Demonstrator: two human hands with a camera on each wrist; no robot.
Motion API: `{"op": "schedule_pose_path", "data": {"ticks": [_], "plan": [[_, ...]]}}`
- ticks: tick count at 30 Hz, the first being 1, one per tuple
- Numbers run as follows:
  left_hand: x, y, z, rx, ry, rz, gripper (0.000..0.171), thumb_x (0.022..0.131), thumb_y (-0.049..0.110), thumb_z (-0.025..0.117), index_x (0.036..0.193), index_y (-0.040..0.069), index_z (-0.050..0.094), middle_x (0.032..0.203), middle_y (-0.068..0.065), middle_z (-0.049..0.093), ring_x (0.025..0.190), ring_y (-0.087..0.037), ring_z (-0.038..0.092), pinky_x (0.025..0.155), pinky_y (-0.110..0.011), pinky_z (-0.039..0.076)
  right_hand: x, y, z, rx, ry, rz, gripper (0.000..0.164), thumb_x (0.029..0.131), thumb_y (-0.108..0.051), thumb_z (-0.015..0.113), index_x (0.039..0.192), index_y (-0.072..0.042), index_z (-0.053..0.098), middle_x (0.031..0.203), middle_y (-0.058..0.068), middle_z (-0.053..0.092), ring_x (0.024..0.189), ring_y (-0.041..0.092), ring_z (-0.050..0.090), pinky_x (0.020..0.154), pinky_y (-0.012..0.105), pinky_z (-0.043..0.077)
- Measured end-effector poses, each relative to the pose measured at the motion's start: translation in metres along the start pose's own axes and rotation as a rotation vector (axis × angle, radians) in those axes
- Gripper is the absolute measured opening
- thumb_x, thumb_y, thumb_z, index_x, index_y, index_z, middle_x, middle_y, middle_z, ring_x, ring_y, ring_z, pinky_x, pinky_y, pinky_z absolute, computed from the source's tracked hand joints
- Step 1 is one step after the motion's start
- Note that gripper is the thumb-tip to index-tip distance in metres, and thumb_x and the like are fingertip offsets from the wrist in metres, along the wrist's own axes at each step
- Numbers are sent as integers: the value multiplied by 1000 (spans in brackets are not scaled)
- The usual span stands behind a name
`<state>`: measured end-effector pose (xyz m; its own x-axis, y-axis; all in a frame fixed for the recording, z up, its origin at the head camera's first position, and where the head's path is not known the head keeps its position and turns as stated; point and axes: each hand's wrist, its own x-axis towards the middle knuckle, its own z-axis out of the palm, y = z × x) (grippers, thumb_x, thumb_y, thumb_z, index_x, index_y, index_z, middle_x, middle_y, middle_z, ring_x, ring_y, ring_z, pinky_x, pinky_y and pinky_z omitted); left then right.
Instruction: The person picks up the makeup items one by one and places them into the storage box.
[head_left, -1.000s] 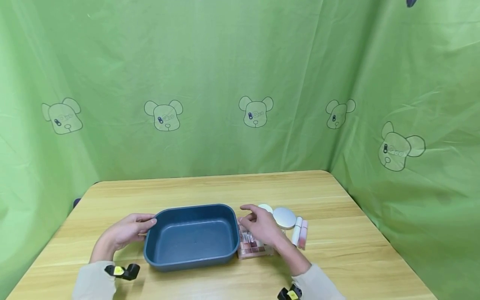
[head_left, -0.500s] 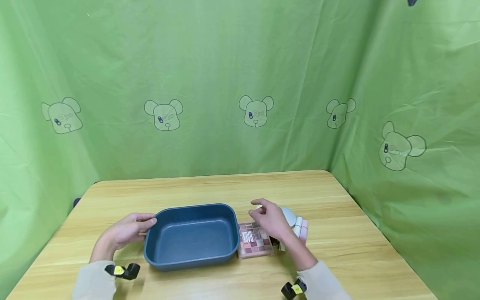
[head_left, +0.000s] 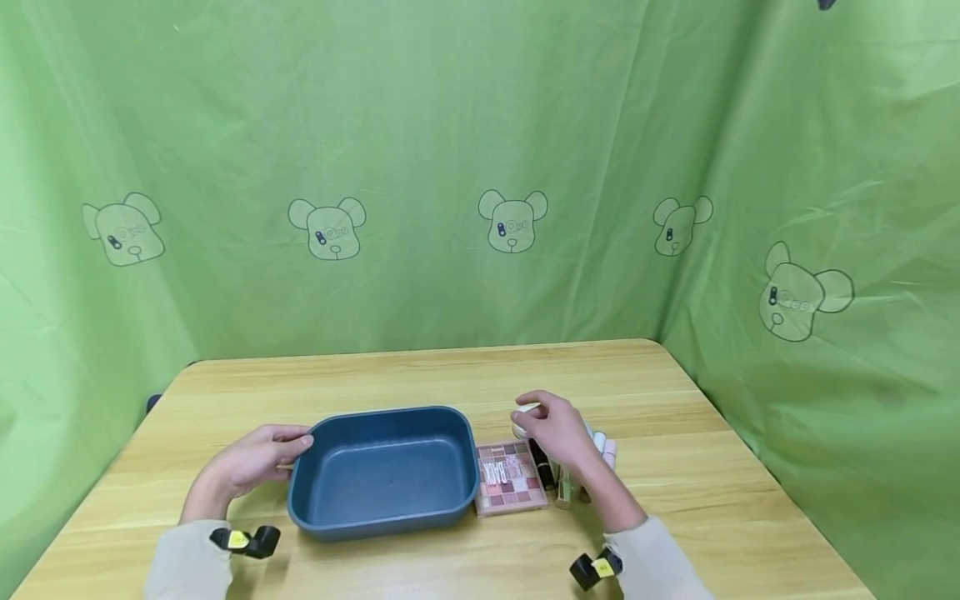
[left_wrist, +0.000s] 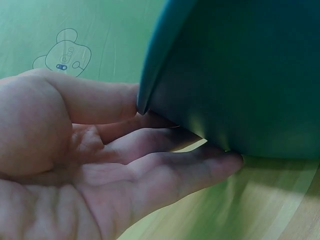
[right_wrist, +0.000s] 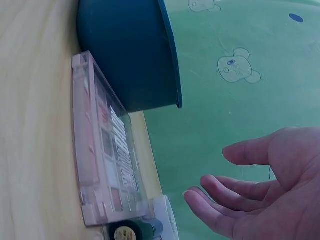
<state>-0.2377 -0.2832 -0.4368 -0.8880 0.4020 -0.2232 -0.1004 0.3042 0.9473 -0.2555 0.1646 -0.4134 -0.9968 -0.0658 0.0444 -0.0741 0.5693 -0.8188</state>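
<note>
One blue tray point(head_left: 390, 479) is pinched by my left hand point(head_left: 251, 461). My right hand point(head_left: 558, 431), fingers apart, hovers near the palette point(head_left: 512, 492).

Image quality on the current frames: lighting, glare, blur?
Head: bright, fairly even, faint sheen on the green curtain. Left wrist: dim, the blue basin nearly black, the left hand partly in shadow. Right wrist: dim, slightly soft; large lettering on the palette shows, the end label on the dark tube doesn't read.
</note>
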Motion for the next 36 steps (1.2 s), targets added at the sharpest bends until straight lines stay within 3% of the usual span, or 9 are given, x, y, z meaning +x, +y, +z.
{"op": "schedule_pose_path", "data": {"ticks": [6, 14, 22, 30, 36], "plan": [[0, 1, -1, -1, 2, 3, 58, 107, 21, 48, 145, -21, 34, 140, -34, 54, 128, -39, 58, 108, -54, 50, 4, 5, -8, -29, 32, -6, 36, 95, -22, 70, 126, -5, 67, 102, 10, 74, 91, 21, 70, 79, 34, 59], [1, 0, -1, -10, -1, 6, 58, 107, 21, 49, 144, -22, 34, 137, -33, 57, 124, -34, 62, 106, -51, 53, 5, 9, -18, -27, 45, 12, 40, 95, -24, 69, 129, -3, 64, 110, 15, 73, 99, 26, 69, 88, 41, 59], [0, 2, 0, -5, 5, 3, 57, 107, 20, 48, 144, -21, 34, 137, -33, 57, 124, -35, 62, 106, -53, 52, 10, 18, -26, -57, 76, 21, 41, 93, -22, 71, 127, 0, 64, 108, 19, 73, 95, 28, 69, 78, 31, 56], [-1, 3, 0, 8, 8, 4, 57, 108, 21, 48, 144, -21, 35, 134, -31, 60, 120, -31, 64, 106, -53, 52, 12, 25, -31, -110, 96, 51, 45, 93, -22, 71, 130, 0, 62, 115, 21, 69, 105, 35, 66, 93, 51, 55], [0, 2, -1, -6, 15, -3, 57, 107, 21, 50, 144, -20, 36, 133, -29, 61, 119, -29, 65, 105, -51, 53, 12, 29, -31, -111, 84, 76, 45, 92, -22, 72, 130, 0, 62, 118, 21, 67, 107, 35, 64, 92, 50, 55]]}}
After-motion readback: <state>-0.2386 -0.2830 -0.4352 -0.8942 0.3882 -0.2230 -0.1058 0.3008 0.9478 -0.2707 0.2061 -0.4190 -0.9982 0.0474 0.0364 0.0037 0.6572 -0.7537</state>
